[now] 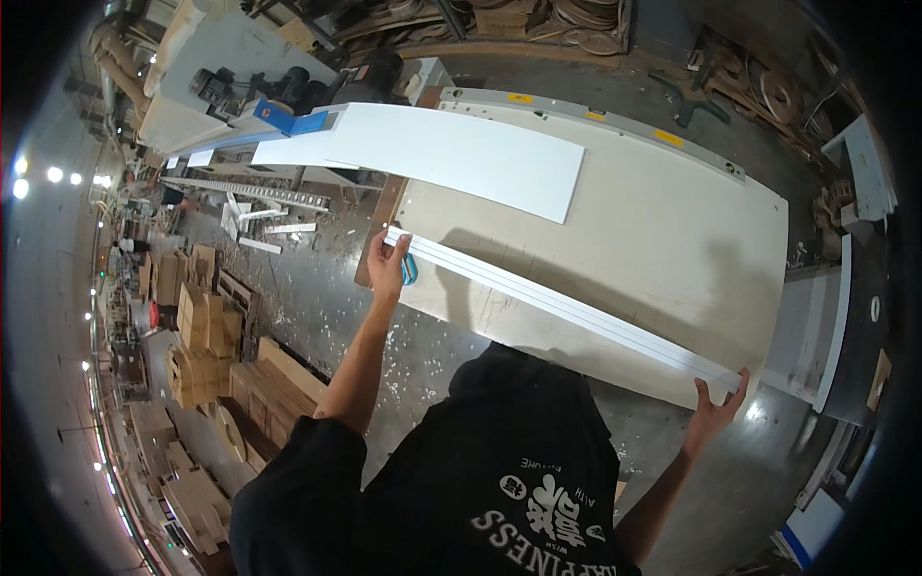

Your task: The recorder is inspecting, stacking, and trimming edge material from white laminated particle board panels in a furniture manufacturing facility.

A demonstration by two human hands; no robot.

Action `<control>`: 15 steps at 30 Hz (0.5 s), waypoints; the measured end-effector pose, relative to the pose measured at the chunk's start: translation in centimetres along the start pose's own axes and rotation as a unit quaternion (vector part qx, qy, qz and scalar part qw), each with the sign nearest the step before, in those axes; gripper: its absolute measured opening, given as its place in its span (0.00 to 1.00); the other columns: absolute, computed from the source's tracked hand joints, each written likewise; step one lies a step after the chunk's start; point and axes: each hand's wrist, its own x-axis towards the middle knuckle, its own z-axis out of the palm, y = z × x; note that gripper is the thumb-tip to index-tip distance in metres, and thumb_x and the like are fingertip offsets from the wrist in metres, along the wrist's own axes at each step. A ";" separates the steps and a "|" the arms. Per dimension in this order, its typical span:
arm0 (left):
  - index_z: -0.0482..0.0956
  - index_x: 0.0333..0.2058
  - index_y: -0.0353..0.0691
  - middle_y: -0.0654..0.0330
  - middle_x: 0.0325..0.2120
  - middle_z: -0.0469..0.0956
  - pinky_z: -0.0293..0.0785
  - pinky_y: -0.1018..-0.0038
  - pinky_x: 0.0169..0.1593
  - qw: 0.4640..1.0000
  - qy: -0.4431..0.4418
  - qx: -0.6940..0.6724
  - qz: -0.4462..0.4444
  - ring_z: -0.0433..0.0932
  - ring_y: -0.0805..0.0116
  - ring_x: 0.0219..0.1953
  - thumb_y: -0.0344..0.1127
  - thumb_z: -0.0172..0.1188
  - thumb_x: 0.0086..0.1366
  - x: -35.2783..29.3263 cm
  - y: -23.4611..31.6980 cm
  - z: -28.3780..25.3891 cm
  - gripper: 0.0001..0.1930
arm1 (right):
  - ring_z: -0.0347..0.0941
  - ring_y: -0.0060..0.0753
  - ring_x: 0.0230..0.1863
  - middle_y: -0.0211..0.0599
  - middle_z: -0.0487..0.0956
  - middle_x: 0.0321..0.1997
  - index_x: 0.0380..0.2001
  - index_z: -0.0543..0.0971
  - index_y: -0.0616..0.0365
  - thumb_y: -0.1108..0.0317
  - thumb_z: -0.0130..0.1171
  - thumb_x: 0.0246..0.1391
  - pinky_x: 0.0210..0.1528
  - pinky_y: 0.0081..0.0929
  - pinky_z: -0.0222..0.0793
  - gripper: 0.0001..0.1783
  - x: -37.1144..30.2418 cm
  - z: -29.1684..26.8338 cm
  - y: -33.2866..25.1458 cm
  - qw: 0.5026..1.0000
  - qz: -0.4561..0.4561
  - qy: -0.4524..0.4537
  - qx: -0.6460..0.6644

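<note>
A bundle of long, narrow white strips (557,305) stretches slantwise over the near side of the pale worktable (663,230). My left hand (386,261) grips its left end, thumb on top. At the far right end, my right hand (718,403) holds it between thumb and fingers. Close by my left hand, a small blue tool (410,270) lies at the table's edge, partly hidden by the hand. Beyond the strips, a wide white panel (480,154) rests partly on the table and reaches left toward a machine.
A metal straightedge (595,115) lies along the table's far edge. At the left stands a machine with motors and a blue guard (288,118). Stacked boards (274,408) and cardboard boxes (204,312) stand on the floor at left. White scraps (254,226) litter the floor.
</note>
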 end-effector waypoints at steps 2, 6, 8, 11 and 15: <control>0.73 0.62 0.29 0.60 0.45 0.82 0.77 0.76 0.55 1.000 -0.011 0.002 -0.003 0.79 0.74 0.47 0.30 0.69 0.72 0.3 0.0 -0.5 0.25 | 0.59 0.45 0.79 0.45 0.65 0.77 0.75 0.64 0.55 0.75 0.78 0.51 0.82 0.47 0.52 0.50 0.1 0.1 -0.1 1.000 0.010 -0.002 -0.007; 0.68 0.67 0.28 0.60 0.44 0.81 0.77 0.78 0.49 0.997 -0.039 -0.005 0.073 0.79 0.76 0.44 0.32 0.70 0.72 1.1 -0.1 -0.4 0.31 | 0.58 0.44 0.80 0.44 0.65 0.77 0.76 0.63 0.57 0.76 0.77 0.52 0.81 0.47 0.53 0.50 0.4 0.5 1.2 1.000 -0.018 -0.006 -0.004; 0.68 0.68 0.27 0.60 0.42 0.81 0.76 0.81 0.44 0.993 -0.050 -0.039 0.103 0.78 0.78 0.41 0.32 0.70 0.72 0.6 1.2 -0.1 0.32 | 0.58 0.44 0.80 0.46 0.63 0.78 0.76 0.61 0.58 0.77 0.75 0.54 0.81 0.47 0.54 0.50 0.2 0.6 1.3 1.000 -0.011 0.001 0.015; 0.72 0.66 0.29 0.60 0.46 0.81 0.76 0.81 0.47 0.998 -0.063 0.019 0.007 0.79 0.77 0.45 0.32 0.70 0.72 0.3 1.9 -0.2 0.29 | 0.57 0.44 0.79 0.43 0.63 0.78 0.77 0.60 0.58 0.80 0.73 0.53 0.81 0.47 0.53 0.51 0.0 0.7 2.6 0.999 -0.012 0.007 0.048; 0.77 0.63 0.31 0.61 0.48 0.82 0.75 0.78 0.53 0.998 -0.034 -0.048 -0.028 0.78 0.76 0.50 0.32 0.70 0.71 0.8 1.6 0.1 0.25 | 0.56 0.43 0.80 0.43 0.62 0.79 0.77 0.59 0.58 0.81 0.73 0.53 0.81 0.45 0.53 0.51 0.1 0.8 2.2 0.998 -0.001 -0.002 0.062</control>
